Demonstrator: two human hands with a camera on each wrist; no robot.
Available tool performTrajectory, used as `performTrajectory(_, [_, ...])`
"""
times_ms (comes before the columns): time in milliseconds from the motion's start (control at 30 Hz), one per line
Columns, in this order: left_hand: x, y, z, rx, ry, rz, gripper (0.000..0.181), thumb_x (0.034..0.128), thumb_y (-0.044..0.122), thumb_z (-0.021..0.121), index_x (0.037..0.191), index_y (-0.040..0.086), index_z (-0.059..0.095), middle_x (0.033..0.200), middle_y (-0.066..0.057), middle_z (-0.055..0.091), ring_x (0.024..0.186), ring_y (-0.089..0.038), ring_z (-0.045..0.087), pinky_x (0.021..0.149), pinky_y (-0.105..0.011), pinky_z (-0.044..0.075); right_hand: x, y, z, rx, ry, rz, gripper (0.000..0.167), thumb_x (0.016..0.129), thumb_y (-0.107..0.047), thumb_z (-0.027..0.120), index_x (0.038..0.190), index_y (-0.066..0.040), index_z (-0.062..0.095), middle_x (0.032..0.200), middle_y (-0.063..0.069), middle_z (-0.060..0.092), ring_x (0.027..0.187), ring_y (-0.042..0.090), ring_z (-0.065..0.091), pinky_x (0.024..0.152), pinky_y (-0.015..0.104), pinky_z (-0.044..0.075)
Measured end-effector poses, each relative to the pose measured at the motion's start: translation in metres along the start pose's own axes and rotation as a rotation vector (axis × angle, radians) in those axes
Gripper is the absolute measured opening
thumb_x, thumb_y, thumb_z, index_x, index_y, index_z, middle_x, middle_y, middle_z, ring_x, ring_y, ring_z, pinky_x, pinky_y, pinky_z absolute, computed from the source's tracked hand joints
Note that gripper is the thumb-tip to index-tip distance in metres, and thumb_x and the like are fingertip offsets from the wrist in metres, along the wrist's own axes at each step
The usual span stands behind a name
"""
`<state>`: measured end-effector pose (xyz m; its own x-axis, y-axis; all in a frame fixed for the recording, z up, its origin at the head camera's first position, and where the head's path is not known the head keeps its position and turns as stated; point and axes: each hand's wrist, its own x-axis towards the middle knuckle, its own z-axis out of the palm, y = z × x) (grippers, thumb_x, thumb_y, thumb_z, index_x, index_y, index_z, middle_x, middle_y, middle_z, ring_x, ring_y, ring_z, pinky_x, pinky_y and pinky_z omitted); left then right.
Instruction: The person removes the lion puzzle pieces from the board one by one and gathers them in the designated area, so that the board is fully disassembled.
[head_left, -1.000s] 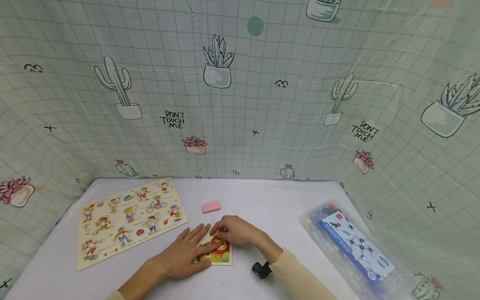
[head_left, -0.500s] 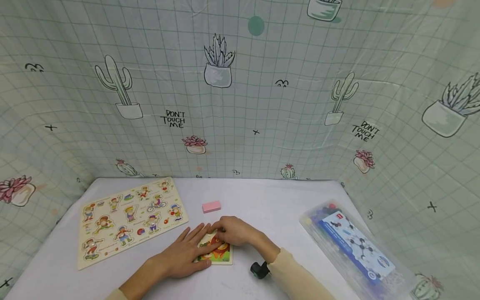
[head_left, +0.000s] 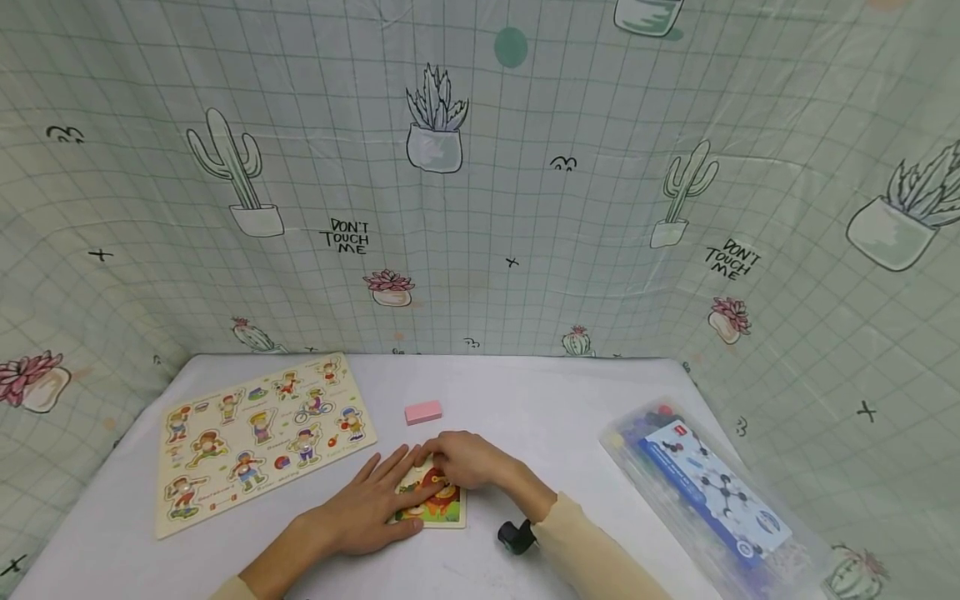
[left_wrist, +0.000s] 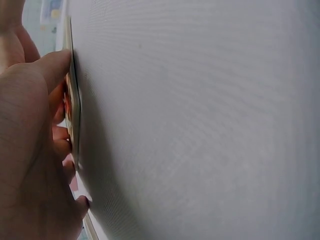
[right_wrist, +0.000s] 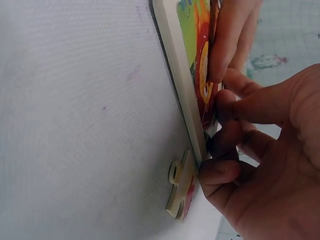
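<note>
A small wooden jigsaw puzzle (head_left: 452,514) with a lion picture lies on the white table. My left hand (head_left: 362,510) rests on it with spread, nearly straight fingers, covering its left part. At its far right corner my right hand (head_left: 468,461) has curled fingers; in the right wrist view the thumb and fingertips touch the board's face and corner. Close to these fingers, a loose puzzle piece (right_wrist: 182,187) sits on the cloth against the board's edge. What lies under the right fingertips is hidden. From the left wrist only the board's thin edge (left_wrist: 76,117) shows.
Left stands a large wooden peg-style picture board (head_left: 281,450). A pink block (head_left: 423,412) lies behind the hands. A clear plastic case with a blue label (head_left: 712,492) is at the right. Beside the right wrist is a small black object (head_left: 516,537).
The right fingers have shifted slightly left at the puzzle's far corner, and the lion picture beneath them looks a little different. The left hand stays put.
</note>
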<state>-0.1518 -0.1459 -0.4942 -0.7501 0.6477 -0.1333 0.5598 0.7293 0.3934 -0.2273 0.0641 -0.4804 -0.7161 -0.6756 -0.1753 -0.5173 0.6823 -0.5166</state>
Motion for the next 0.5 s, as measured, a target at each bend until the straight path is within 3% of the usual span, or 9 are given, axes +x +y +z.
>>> performTrajectory(233, [0.0003,0.0040,-0.0030,-0.017,0.000,0.001,0.056,0.1036,0.054,0.043,0.155,0.032,0.042,0.169,-0.013,0.009,0.155,-0.037,0.004,0.118,-0.065,0.009,0.0025,-0.0012,-0.0022,0.026,-0.015,0.020,0.032,0.096,-0.001,0.054,0.111,-0.020,0.074,0.085,-0.010,0.061,0.074,0.005,0.053,0.069,0.021,0.046])
performTrajectory(500, [0.0024,0.0073,0.0014,0.005,-0.008,-0.040,0.054,0.1038,0.052,0.043,0.154,0.031,0.043,0.169,-0.016,0.007,0.155,-0.038,0.004,0.118,-0.065,0.008,0.0027,-0.0007,-0.0017,0.032,-0.013,0.025,0.033,0.095,0.001,0.054,0.108,-0.021,0.074,0.082,-0.008,0.058,0.071,0.005,0.051,0.065,0.022,0.044])
